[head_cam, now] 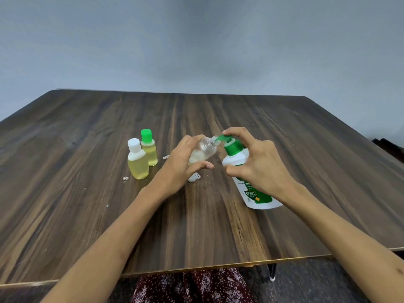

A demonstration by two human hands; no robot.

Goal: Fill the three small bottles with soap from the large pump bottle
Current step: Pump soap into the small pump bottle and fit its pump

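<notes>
The left hand (185, 162) grips the clear, uncapped small plastic bottle (204, 150), tilted so its open neck meets the green pump spout (222, 138) of the large white soap bottle (251, 182), apparently to catch the soap. The right hand (260, 162) curls around that pump bottle, forefinger on the pump head. Left of it stand two capped small bottles of yellow soap (142, 159), already filled.

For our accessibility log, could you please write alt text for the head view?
A left hand tilts an uncapped small bottle against the green nozzle of a white pump bottle, the right hand on its pump. Two capped, yellow-filled small bottles stand left on the wooden table.
</notes>
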